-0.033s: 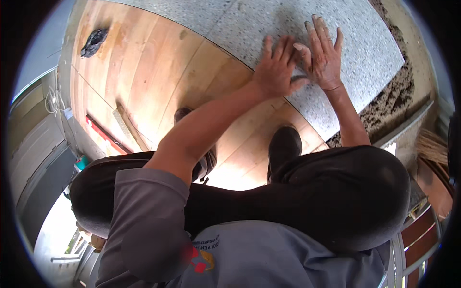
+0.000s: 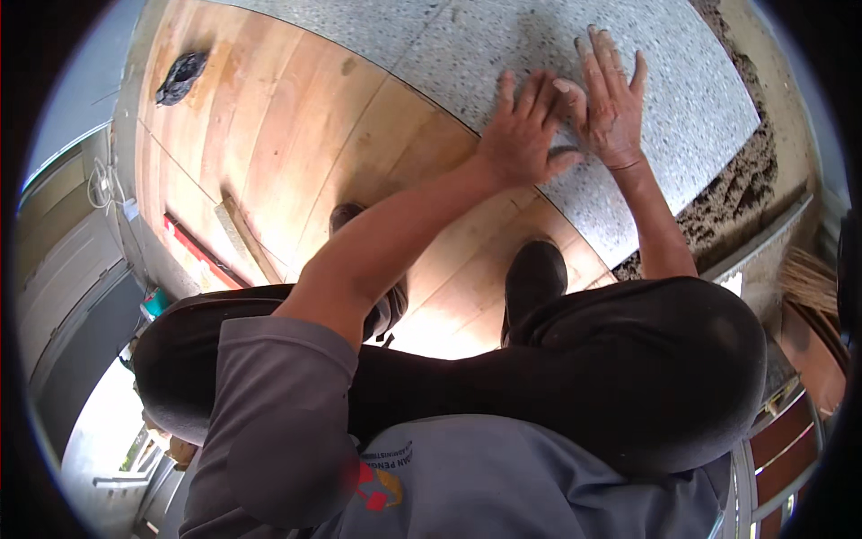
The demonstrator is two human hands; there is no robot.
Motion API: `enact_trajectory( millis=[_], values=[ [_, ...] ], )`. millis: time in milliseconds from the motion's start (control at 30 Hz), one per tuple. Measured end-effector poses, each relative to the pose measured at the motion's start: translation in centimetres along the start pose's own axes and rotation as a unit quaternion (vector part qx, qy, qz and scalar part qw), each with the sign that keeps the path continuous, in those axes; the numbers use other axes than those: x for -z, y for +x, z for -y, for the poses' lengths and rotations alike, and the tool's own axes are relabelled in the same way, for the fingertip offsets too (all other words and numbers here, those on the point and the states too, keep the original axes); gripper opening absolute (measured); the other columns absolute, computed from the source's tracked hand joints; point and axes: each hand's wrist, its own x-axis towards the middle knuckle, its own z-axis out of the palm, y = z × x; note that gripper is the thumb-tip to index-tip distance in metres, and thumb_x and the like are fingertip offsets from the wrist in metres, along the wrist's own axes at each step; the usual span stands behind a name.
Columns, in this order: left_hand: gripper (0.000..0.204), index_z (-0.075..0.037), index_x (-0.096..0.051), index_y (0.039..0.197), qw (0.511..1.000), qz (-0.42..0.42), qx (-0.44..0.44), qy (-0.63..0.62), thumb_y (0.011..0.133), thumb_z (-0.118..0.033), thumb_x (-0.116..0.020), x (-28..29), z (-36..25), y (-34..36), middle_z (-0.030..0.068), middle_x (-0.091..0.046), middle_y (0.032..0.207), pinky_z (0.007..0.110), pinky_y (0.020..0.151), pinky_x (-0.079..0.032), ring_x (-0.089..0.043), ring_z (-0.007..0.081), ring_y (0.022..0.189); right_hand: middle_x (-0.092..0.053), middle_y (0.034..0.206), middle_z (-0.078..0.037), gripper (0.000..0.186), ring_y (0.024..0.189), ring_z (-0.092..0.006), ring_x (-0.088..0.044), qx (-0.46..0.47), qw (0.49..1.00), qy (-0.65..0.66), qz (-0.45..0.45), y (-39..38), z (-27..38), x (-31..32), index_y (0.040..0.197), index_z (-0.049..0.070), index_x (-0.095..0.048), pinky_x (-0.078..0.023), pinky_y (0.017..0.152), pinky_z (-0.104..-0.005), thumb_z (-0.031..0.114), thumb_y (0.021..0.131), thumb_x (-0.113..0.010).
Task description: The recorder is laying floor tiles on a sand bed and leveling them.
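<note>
Both of my hands lie flat on a grey speckled tile (image 2: 458, 45), close beside each other near its edge. My left hand (image 2: 523, 135) has its fingers stretched out and nothing in it, at the border with the wood-look floor tiles. Farther to the right, my right hand (image 2: 612, 112) rests palm down, fingers spread and dusty at the tips. Its thumb comes very near my left fingers; whether they touch, I cannot tell. The seam between the grey tile and the brown tiles runs just below my left hand.
Dark crumbly mortar (image 2: 741, 180) borders the grey tile on the right. A black plastic bag (image 2: 182, 78) lies at the far left, with a red spirit level (image 2: 202, 250) and a wooden strip (image 2: 242, 238) nearer. Broom bristles (image 2: 808, 278) show at the right.
The whole view has shifted very slightly. Both hands stay on the tile with hardly any visible movement.
</note>
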Motion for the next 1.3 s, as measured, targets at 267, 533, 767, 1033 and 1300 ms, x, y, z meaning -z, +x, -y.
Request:
enact_trajectory(
  millis=[267, 533, 767, 1033, 1300],
  values=[
    [0.095, 0.006, -0.049, 0.152, 1.000, 0.015, 0.003, -0.014, 0.098, -0.072, -0.050, -0.1, -0.1, -0.1, 0.0327, -0.043, 0.160, 0.075, 0.123, -0.014, -0.034, 0.0475, 0.154, -0.048, 0.163, -0.018, 0.068, 0.153, -0.0336, -0.043, -0.015, 1.000, -0.016, 0.010, 1.5, -2.9, -2.9, 0.154, 0.007, -0.051, -0.015, 0.126, -0.0696, 0.055, 0.107, -0.054],
    [0.094, 0.007, -0.043, 0.157, 0.998, 0.042, 0.009, -0.046, 0.098, -0.066, -0.056, -0.2, -0.7, 3.4, 0.0314, -0.036, 0.166, 0.075, 0.124, -0.006, -0.026, 0.0473, 0.158, -0.047, 0.162, -0.023, 0.072, 0.153, -0.0377, -0.041, -0.143, 0.987, -0.068, 0.010, 0.6, -7.9, -0.6, 0.152, 0.002, -0.051, -0.021, 0.128, -0.0620, 0.058, 0.108, -0.051],
    [0.093, 0.000, -0.037, 0.163, 0.998, 0.067, -0.015, -0.011, 0.102, -0.067, -0.052, -2.8, -1.2, 12.2, 0.0274, -0.029, 0.171, 0.072, 0.125, 0.000, -0.018, 0.0459, 0.162, -0.045, 0.163, -0.024, 0.077, 0.156, -0.0389, -0.037, -0.233, 0.965, -0.124, 0.002, 0.2, -14.5, 1.7, 0.153, -0.001, -0.051, -0.018, 0.129, -0.0611, 0.062, 0.109, -0.042],
    [0.108, 0.004, -0.023, 0.167, 0.986, 0.065, 0.143, 0.050, 0.100, -0.079, -0.042, -4.3, 7.9, 19.6, 0.0297, -0.018, 0.174, 0.066, 0.128, 0.003, -0.006, 0.0437, 0.164, -0.046, 0.163, -0.023, 0.077, 0.155, -0.0375, -0.038, -0.257, 0.961, -0.100, 0.019, 0.4, -15.3, 1.5, 0.152, -0.002, -0.051, -0.019, 0.130, -0.0594, 0.061, 0.108, -0.046],
    [0.121, 0.006, -0.018, 0.167, 0.981, 0.063, 0.182, 0.020, 0.094, -0.087, -0.042, -4.0, 11.5, 21.8, 0.0345, -0.013, 0.173, 0.065, 0.128, 0.006, -0.002, 0.0454, 0.164, -0.049, 0.160, -0.024, 0.075, 0.154, -0.0395, -0.040, -0.235, 0.960, -0.150, 0.022, 0.7, -15.2, 1.9, 0.150, -0.004, -0.053, -0.020, 0.130, -0.0579, 0.058, 0.108, -0.050]
  ],
)
